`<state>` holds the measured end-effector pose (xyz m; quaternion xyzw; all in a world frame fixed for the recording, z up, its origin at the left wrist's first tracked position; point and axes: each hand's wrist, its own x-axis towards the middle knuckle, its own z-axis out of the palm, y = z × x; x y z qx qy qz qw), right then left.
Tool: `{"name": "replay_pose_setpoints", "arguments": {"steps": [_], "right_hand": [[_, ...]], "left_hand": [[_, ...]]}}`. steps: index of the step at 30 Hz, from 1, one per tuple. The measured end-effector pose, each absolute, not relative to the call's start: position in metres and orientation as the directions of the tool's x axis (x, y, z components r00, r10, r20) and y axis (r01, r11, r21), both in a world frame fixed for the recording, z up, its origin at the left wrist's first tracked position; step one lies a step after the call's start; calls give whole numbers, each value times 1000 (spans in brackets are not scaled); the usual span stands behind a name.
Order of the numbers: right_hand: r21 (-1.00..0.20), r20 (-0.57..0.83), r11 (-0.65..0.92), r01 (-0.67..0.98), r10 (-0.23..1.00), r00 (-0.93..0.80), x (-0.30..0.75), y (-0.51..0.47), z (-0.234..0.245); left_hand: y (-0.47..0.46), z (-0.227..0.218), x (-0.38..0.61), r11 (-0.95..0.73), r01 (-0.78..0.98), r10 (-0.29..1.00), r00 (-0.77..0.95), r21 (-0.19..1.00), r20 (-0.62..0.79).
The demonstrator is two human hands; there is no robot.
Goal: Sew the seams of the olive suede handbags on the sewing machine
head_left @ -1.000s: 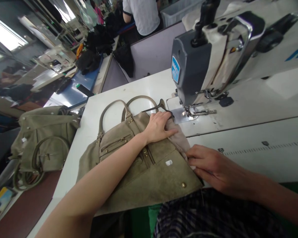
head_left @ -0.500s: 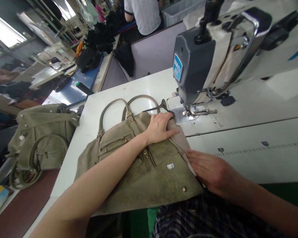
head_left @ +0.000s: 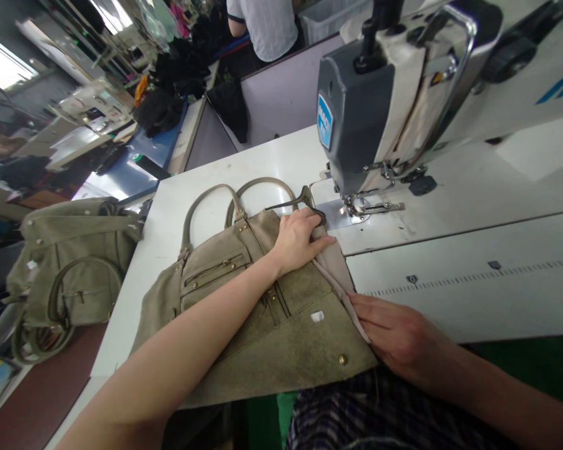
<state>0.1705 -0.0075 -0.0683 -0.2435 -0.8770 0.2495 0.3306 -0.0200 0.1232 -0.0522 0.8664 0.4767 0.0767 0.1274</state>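
An olive-green handbag (head_left: 244,312) lies flat on the white table, its two looped handles (head_left: 209,194) pointing away from me. My left hand (head_left: 298,240) grips the bag's upper right side, fingers bent toward the edge and thumb over the pale lining (head_left: 332,259). At the right edge, lower down, my right hand (head_left: 391,325) holds the lining and the side seam; its thumb is hidden. Just beyond the left fingertips is a dark-edged zipper end (head_left: 304,197). The sewing machine's needle area (head_left: 354,206) lies right of it, apart from the bag.
The grey sewing machine head (head_left: 351,112) stands at the upper right. A printed ruler scale (head_left: 450,275) runs along the table's front. More olive bags (head_left: 75,269) are stacked at the left. A person in a white shirt (head_left: 267,28) is in the background.
The whole view has shifted slightly left. My right hand sits a little lower along the bag's edge, and the lining there stands out more. My left hand keeps its place on the bag.
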Motion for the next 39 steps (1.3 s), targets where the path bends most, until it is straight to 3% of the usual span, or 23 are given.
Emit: {"name": "replay_pose_setpoints", "arguments": {"steps": [5, 10, 16, 25, 29, 33, 35, 39], "right_hand": [[-622, 370, 703, 345, 652, -662, 174, -19, -66], [-566, 237, 697, 439, 648, -724, 186, -28, -54], [-515, 397, 770, 378, 604, -691, 186, -29, -68], [-504, 501, 828, 247, 512, -698, 183, -20, -70], [-457, 461, 865, 207, 429, -777, 187, -6, -62], [-372, 480, 902, 219, 389, -786, 189, 39, -68], [-308, 481, 912, 271, 395, -782, 185, 70, -75], [-298, 472, 892, 338, 446, -760, 176, 108, -83]], "left_hand": [[124, -51, -20, -500, 806, 848, 530, 317, -9], [126, -50, -22, -519, 787, 831, 556, 334, -22], [128, -48, -22, -537, 770, 813, 581, 345, -33], [118, -49, -21, -521, 801, 840, 543, 296, 10], [115, -56, -25, -566, 784, 823, 557, 256, 113], [156, -62, -30, -516, 820, 856, 504, 247, 118], [191, -62, -28, -491, 840, 871, 476, 232, 122], [250, -59, -15, -505, 834, 862, 499, 220, 88]]}}
